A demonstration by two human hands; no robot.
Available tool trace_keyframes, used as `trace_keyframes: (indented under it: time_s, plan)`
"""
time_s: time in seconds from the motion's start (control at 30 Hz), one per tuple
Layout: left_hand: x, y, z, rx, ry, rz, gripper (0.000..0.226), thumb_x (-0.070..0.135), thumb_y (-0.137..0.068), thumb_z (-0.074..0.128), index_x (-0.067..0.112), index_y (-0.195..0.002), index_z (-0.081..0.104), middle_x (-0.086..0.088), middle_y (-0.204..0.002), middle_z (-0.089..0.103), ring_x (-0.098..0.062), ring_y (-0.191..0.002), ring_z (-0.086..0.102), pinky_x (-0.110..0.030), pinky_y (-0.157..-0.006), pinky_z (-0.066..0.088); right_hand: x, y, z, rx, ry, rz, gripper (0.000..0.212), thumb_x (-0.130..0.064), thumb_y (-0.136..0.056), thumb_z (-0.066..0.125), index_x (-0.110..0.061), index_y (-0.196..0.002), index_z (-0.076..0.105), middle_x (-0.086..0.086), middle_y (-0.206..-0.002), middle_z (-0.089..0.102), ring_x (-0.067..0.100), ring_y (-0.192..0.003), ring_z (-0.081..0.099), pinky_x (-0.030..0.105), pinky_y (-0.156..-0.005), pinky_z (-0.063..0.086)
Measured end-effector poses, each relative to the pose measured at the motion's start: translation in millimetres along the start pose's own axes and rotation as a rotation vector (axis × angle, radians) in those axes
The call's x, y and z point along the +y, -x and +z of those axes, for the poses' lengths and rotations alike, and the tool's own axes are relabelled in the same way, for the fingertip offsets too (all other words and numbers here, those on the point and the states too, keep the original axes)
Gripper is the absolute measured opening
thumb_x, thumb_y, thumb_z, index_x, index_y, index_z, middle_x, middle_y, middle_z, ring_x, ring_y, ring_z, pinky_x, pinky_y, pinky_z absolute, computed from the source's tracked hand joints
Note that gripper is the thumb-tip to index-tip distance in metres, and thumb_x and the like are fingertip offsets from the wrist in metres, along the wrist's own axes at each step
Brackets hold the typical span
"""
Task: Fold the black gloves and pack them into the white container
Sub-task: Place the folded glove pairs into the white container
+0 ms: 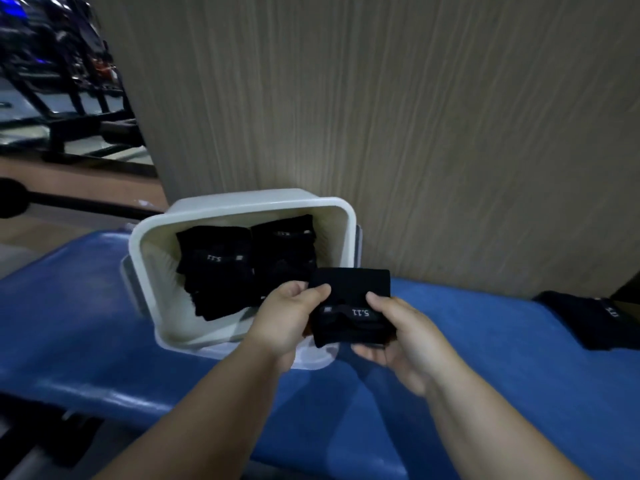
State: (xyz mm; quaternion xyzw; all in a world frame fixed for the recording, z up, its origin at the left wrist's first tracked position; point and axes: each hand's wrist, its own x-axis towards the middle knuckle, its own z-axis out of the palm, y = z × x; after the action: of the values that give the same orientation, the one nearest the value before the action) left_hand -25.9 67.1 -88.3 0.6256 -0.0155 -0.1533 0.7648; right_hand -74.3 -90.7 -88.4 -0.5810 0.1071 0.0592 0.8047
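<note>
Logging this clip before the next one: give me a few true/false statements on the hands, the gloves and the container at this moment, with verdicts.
1. The left hand and the right hand grip one folded black glove. True.
2. The white container is empty. False: packed gloves already lie in it.
3. The container sits on a blue bench. True.
4. No glove waits outside the container. False: a spare glove lies on the bench at the right.
5. The held glove rests inside the container. False: the hands hold it at the container's near right corner.
</note>
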Motion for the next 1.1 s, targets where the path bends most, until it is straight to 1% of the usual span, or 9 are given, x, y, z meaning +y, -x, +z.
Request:
trace_keyframes:
  time_s: [0.13,0.27,0.4,0.57,0.63,0.7,0.77,0.9,1.1]
  plan:
    - [13,-3,-24,0.081,0.006,0.074,0.014,0.018,-0.094,0.061,0.012,-0.081,0.065,-0.001,-0.071,0.07,-0.013,-0.065,0.067,-0.024,-0.058,0.05,-8,-11,29,-0.071,0.049,-0.029,0.043,-0.04,-0.069,0.075,-0.017,-0.104,0.063,0.003,-0.097,0.073,0.017,-0.087,0.071,0.029,-0.062,0.054]
    - [25,-3,-42,0.147,0.025,0.133,0.019,0.017,-0.093,0.062,0.014,-0.075,0.064,-0.001,-0.072,0.072,-0.013,-0.067,0.068,-0.024,-0.059,0.052,-9,-26,55,-0.035,0.121,-0.075,0.027,-0.02,-0.086,0.067,-0.01,-0.111,0.063,0.006,-0.099,0.073,0.016,-0.084,0.071,0.024,-0.058,0.053]
    - [32,-5,-52,0.208,0.031,0.182,0.016,0.021,-0.092,0.063,0.014,-0.079,0.067,-0.004,-0.08,0.074,-0.019,-0.077,0.071,-0.032,-0.07,0.057,-10,-38,77,0.023,0.071,-0.113,0.016,-0.016,-0.092,0.062,-0.008,-0.105,0.065,0.006,-0.091,0.073,0.014,-0.074,0.07,0.021,-0.053,0.052]
    - [43,-10,-59,0.293,-0.147,0.227,0.02,0.038,-0.093,0.06,0.021,-0.084,0.065,0.008,-0.07,0.067,-0.005,-0.061,0.06,-0.023,-0.055,0.048,-17,-51,94,0.09,0.024,-0.154,0.016,-0.017,-0.092,0.062,-0.01,-0.106,0.064,0.009,-0.099,0.072,0.015,-0.069,0.066,0.021,-0.048,0.048]
    - [45,-11,-61,0.33,-0.245,0.244,0.021,0.045,-0.093,0.056,0.026,-0.088,0.063,0.007,-0.08,0.067,-0.006,-0.071,0.061,-0.027,-0.067,0.052,-22,-57,99,0.12,0.028,-0.155,0.01,-0.017,-0.092,0.062,-0.012,-0.101,0.064,0.008,-0.098,0.072,0.014,-0.067,0.065,0.021,-0.047,0.047]
    - [46,-13,-64,0.377,-0.371,0.277,0.031,0.048,-0.093,0.052,0.024,-0.107,0.065,0.005,-0.097,0.068,-0.01,-0.09,0.062,-0.031,-0.083,0.051,-29,-63,104,0.144,0.027,-0.144,0.006,-0.017,-0.092,0.062,-0.014,-0.096,0.063,0.007,-0.095,0.071,0.015,-0.065,0.064,0.02,-0.045,0.046]
    - [46,-16,-67,0.435,-0.486,0.34,0.04,0.047,-0.094,0.05,0.021,-0.123,0.061,0.002,-0.109,0.066,-0.013,-0.1,0.06,-0.032,-0.089,0.049,-35,-69,107,0.163,0.034,-0.13,0.003,-0.017,-0.092,0.062,-0.015,-0.092,0.061,0.005,-0.088,0.07,0.015,-0.063,0.063,0.019,-0.042,0.045]
    - [48,-19,-70,0.551,-0.717,0.455,0.036,0.037,-0.094,0.053,0.019,-0.124,0.061,-0.004,-0.111,0.056,-0.014,-0.092,0.051,-0.025,-0.078,0.039,-43,-79,112,0.184,0.022,-0.117,0.004,-0.015,-0.093,0.06,-0.014,-0.091,0.056,0.005,-0.083,0.067,0.016,-0.063,0.062,0.017,-0.039,0.044]
    - [42,-29,-79,0.581,-0.938,0.579,0.027,0.02,-0.091,0.054,0.016,-0.117,0.064,-0.005,-0.122,0.057,-0.026,-0.117,0.048,-0.041,-0.108,0.034,-49,-97,119,0.195,0.034,-0.081,0.013,-0.016,-0.092,0.06,-0.007,-0.102,0.061,0.008,-0.091,0.07,0.016,-0.065,0.07,0.017,-0.036,0.041]
